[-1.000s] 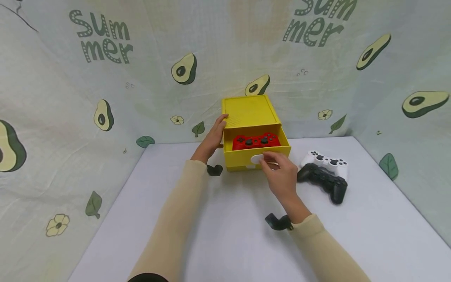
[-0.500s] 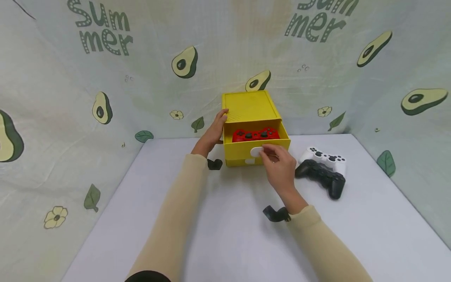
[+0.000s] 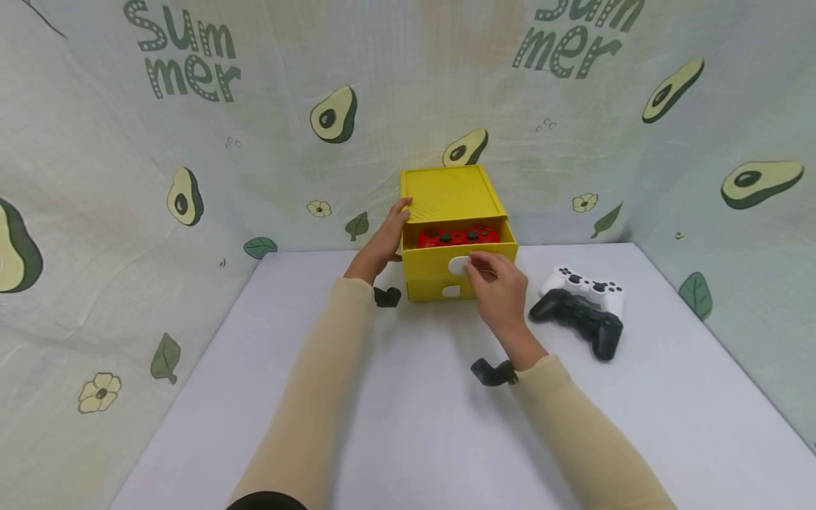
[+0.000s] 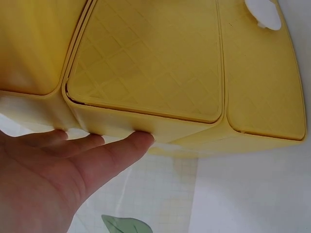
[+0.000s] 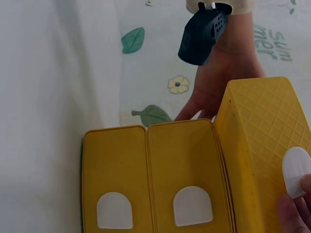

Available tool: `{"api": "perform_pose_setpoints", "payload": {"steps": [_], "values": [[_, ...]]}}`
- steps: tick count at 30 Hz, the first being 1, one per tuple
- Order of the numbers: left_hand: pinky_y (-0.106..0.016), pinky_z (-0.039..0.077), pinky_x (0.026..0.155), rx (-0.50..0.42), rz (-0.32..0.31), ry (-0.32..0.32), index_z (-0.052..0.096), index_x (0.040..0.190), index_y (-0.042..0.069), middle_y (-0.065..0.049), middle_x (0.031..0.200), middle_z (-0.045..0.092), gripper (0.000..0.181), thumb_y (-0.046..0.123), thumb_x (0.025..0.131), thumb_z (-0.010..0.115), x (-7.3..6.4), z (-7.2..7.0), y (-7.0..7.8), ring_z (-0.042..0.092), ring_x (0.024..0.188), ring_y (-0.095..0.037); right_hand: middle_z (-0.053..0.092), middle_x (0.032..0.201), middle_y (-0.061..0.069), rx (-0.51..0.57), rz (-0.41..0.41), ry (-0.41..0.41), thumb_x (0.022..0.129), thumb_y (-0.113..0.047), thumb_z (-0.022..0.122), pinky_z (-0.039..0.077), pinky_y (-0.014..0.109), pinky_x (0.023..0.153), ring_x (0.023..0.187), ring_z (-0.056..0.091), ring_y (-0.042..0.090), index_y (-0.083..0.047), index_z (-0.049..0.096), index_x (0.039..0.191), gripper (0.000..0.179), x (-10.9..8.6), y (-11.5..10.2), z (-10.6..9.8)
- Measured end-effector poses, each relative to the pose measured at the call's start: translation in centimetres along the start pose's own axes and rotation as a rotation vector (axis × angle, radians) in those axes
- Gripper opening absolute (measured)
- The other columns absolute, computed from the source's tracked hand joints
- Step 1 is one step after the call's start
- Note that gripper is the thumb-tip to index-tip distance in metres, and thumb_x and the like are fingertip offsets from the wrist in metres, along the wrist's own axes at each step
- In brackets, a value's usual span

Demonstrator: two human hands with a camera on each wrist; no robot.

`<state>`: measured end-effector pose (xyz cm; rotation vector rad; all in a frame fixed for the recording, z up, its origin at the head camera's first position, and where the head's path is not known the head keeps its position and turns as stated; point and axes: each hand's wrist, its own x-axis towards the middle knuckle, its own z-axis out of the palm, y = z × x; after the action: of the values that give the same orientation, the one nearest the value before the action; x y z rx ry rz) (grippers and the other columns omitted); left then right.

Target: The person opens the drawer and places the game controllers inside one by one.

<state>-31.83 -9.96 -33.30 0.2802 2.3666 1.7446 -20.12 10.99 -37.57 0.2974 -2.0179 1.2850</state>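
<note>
A small yellow drawer cabinet stands at the back of the table, its top drawer partly pulled out. Inside that drawer lies a red game controller, its lower part hidden by the drawer front. My right hand pinches the drawer's white handle between thumb and fingers. On the cabinet's left side my left hand rests with fairly straight fingers; in the left wrist view its fingertips touch the yellow side wall.
Right of the cabinet, a black game controller leans over a white one on the white table. Lower drawers with white handles show in the right wrist view. A printed cloth hangs behind.
The top drawer has slid further into the cabinet, with my right hand moving along on its handle. Less of the red controller shows. My left hand stays at the cabinet's side.
</note>
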Motion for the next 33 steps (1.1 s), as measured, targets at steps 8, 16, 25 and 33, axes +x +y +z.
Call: {"api": "perform_pose_setpoints", "payload": {"steps": [8, 16, 25, 33], "values": [[-0.07, 0.038, 0.097, 0.013, 0.002, -0.006, 0.018, 0.146, 0.05, 0.002, 0.162, 0.011, 0.048, 0.058, 0.1, 0.027, 0.1, -0.2, -0.3, 0.026, 0.144, -0.033, 0.07, 0.1, 0.01, 0.001, -0.01, -0.005, 0.088, -0.015, 0.072, 0.058, 0.033, 0.079, 0.089, 0.07, 0.021, -0.005, 0.072, 0.107, 0.022, 1.2, 0.7, 0.7], [-0.07, 0.037, 0.099, 0.009, -0.006, -0.018, 0.016, 0.145, 0.055, 0.003, 0.162, 0.01, 0.048, 0.063, 0.099, 0.027, 0.3, -0.3, -0.5, 0.026, 0.145, -0.033, 0.069, 0.1, 0.012, 0.018, -0.013, -0.012, 0.089, -0.013, 0.07, 0.058, 0.036, 0.081, 0.092, 0.069, 0.024, -0.003, 0.071, 0.108, 0.022, 2.3, 1.2, 1.4], [-0.071, 0.036, 0.099, 0.0, 0.001, -0.014, 0.016, 0.145, 0.054, -0.001, 0.162, 0.014, 0.047, 0.06, 0.1, 0.026, 0.1, -0.2, -0.2, 0.026, 0.145, -0.035, 0.069, 0.103, 0.011, -0.018, 0.032, -0.036, 0.092, -0.018, 0.068, 0.057, 0.036, 0.084, 0.095, 0.068, 0.022, -0.005, 0.071, 0.11, 0.023, 3.5, 1.7, 2.3], [-0.071, 0.036, 0.099, -0.01, -0.016, -0.012, 0.018, 0.144, 0.055, 0.0, 0.161, 0.015, 0.044, 0.059, 0.101, 0.025, 0.0, -0.2, -0.3, 0.024, 0.145, -0.037, 0.068, 0.103, 0.011, -0.025, 0.044, -0.045, 0.092, -0.019, 0.067, 0.057, 0.037, 0.085, 0.095, 0.068, 0.024, -0.005, 0.07, 0.111, 0.023, 4.1, 2.2, 2.8]]}}
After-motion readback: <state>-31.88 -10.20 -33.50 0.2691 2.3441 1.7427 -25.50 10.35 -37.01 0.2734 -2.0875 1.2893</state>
